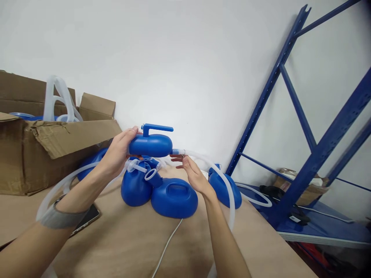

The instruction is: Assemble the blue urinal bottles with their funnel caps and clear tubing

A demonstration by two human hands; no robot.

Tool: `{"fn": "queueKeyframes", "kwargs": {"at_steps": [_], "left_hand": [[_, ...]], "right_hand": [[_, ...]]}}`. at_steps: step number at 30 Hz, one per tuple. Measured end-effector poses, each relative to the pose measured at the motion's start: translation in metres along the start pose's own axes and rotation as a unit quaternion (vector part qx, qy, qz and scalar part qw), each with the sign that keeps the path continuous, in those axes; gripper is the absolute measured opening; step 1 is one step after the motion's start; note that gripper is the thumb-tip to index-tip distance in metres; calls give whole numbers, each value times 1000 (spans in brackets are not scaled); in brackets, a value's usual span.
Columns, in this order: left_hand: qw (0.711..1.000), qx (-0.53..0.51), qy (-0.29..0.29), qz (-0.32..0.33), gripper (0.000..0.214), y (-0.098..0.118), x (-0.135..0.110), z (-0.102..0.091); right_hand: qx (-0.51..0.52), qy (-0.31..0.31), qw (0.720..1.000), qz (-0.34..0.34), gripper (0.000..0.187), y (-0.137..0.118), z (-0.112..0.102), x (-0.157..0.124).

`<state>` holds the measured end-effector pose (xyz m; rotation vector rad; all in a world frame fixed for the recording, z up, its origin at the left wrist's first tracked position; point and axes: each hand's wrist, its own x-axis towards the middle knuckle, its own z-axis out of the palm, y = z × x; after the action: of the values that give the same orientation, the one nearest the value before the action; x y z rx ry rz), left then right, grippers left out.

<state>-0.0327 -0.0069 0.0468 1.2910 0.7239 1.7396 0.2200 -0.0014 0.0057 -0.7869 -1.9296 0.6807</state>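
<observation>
Left hand point(118, 152) is wrapped around the back end of a blue plastic bottle point(150, 144), held up above the table point(121, 247). Right hand point(193, 173) pinches the clear hose point(223, 179) right at the bottle's spout. Below them lie more blue bottles point(174, 199), with a cardboard box point(43, 150) off to the left.

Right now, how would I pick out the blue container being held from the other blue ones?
Start at the brown table, where blue containers lie clustered near the wall. Just above them, the left hand holds one blue container in the air. It alone is off the table, with a clear hose at its spout by the right hand.
</observation>
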Motion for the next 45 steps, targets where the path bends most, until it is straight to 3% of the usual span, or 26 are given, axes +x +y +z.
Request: {"fn": "queueKeyframes", "kwargs": {"at_steps": [9, 15, 22, 32, 39, 45], "left_hand": [[999, 25, -8, -24, 37, -4, 0, 2], [996, 72, -42, 35, 33, -5, -5, 1], [991, 115, -62, 41, 29, 1, -9, 0], [988, 142, -54, 20, 24, 5, -8, 0], [984, 156, -75, 31, 31, 0, -5, -1], [989, 136, -63, 11, 33, 1, -4, -1]], "right_hand": [[81, 22, 996, 7, 45, 10, -2, 8], [120, 14, 992, 19, 48, 8, 11, 11], [105, 33, 994, 25, 45, -3, 18, 11], [106, 87, 990, 25, 44, 7, 27, 15], [102, 67, 992, 44, 47, 11, 25, 16], [8, 17, 998, 63, 49, 2, 14, 11]]}}
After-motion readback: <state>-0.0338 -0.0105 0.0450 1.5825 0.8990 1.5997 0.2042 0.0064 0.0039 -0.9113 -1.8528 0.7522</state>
